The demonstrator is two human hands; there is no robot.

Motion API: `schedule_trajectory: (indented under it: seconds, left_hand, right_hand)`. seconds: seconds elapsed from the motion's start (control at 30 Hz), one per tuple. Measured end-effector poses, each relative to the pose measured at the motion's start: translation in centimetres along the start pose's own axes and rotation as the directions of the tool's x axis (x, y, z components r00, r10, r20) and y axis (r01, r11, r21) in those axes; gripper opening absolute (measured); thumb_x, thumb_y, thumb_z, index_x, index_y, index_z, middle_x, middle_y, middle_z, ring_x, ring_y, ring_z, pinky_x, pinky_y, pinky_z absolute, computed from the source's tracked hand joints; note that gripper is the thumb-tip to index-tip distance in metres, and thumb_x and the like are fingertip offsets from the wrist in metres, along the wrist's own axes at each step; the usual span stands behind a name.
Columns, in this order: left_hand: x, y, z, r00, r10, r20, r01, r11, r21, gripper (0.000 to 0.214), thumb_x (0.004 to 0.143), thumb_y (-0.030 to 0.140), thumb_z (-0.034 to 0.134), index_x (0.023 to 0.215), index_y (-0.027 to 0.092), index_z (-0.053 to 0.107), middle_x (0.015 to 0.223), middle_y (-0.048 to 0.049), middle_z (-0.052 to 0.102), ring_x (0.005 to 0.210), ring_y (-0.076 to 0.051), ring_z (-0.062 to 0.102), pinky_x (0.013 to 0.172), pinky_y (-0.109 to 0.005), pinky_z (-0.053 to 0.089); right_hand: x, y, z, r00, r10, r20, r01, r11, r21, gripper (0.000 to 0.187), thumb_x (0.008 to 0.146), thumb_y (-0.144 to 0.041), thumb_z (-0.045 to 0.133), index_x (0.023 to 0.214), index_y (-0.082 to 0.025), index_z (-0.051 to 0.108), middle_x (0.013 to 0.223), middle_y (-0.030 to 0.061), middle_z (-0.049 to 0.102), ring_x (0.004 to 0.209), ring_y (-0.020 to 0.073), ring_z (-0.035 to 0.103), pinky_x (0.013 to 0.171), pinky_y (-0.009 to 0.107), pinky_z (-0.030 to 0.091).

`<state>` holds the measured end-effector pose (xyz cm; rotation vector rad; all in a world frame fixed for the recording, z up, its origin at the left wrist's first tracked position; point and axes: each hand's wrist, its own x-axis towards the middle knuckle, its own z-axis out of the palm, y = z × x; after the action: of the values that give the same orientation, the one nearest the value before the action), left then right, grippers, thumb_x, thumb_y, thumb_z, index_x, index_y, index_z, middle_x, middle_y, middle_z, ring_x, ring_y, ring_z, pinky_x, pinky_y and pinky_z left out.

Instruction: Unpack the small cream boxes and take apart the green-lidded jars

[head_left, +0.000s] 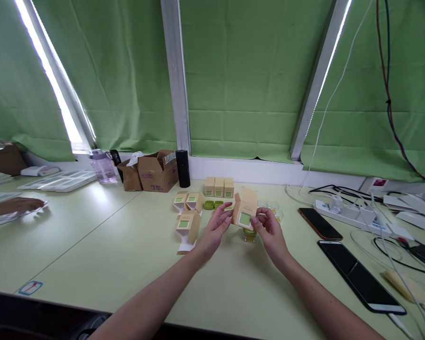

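Note:
A small tan cardboard box (247, 204) with a green square on its front is held up between my two hands, its side flap raised. My left hand (214, 228) pinches its left edge with thumb and fingers. At the lower right corner, my right hand (271, 232) grips it with the thumb in front. Below and partly behind the box stands a small jar with a green lid (249, 234). To the left lie several similar boxes with flaps open, the nearest open box (188, 225) among them. Small green lids (209, 205) show behind my left hand.
Closed tan boxes (218, 187) stand in a row at the back. Clear round pieces (274, 210) lie behind my right hand. Two phones, the nearer phone (361, 276) larger, and a power strip (361, 218) with cables are right. A co-worker's hand (17, 206) is far left.

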<state>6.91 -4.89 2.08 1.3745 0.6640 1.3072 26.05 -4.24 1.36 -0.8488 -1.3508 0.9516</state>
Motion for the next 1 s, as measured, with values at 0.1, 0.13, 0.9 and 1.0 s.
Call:
schedule_trajectory:
  seconds: [0.1,0.13,0.9,1.0]
  left_hand:
    - [-0.6,0.4,0.5,0.997,0.061,0.054,-0.068,0.988,0.141,0.06,0.095,0.04,0.066,0.149,0.029,0.043,0.152,-0.0127,0.057,0.143,-0.03,0.051,0.113,-0.047,0.044]
    - [-0.7,0.4,0.6,0.995,0.077,0.059,-0.088,0.977,0.193,0.061,0.095,0.038,0.066,0.15,0.03,0.042,0.154,-0.0126,0.054,0.145,-0.03,0.049,0.113,-0.047,0.044]
    - [-0.7,0.0,0.9,0.989,0.124,0.076,-0.137,0.972,0.193,0.053,0.098,0.042,0.062,0.146,0.028,0.042,0.151,-0.0145,0.052,0.141,-0.032,0.049,0.111,-0.046,0.043]
    - [-0.6,-0.1,0.9,0.988,0.141,0.069,-0.152,0.97,0.191,0.052,0.097,0.04,0.063,0.144,0.027,0.042,0.148,-0.0141,0.053,0.138,-0.031,0.05,0.113,-0.047,0.041]
  right_hand:
    - [0.2,0.0,-0.1,0.998,0.013,-0.054,-0.015,0.999,-0.039,0.043,0.088,-0.06,0.071,0.109,-0.026,0.053,0.093,0.005,0.074,0.089,0.0231,0.069,0.074,0.034,0.054]
    - [0.2,0.0,-0.1,0.998,0.014,-0.061,-0.018,0.998,-0.052,0.045,0.087,-0.06,0.071,0.109,-0.026,0.053,0.093,0.0053,0.075,0.09,0.0236,0.069,0.074,0.034,0.054]
    - [0.4,0.6,0.1,0.999,0.045,-0.003,-0.045,0.989,-0.143,0.063,0.081,-0.059,0.077,0.128,-0.021,0.061,0.099,0.0081,0.076,0.107,0.0303,0.07,0.091,0.043,0.053]
    - [0.4,0.7,0.2,0.999,0.041,0.005,-0.04,0.989,-0.141,0.064,0.079,-0.061,0.077,0.126,-0.02,0.063,0.095,0.0074,0.075,0.104,0.0295,0.07,0.089,0.041,0.054]
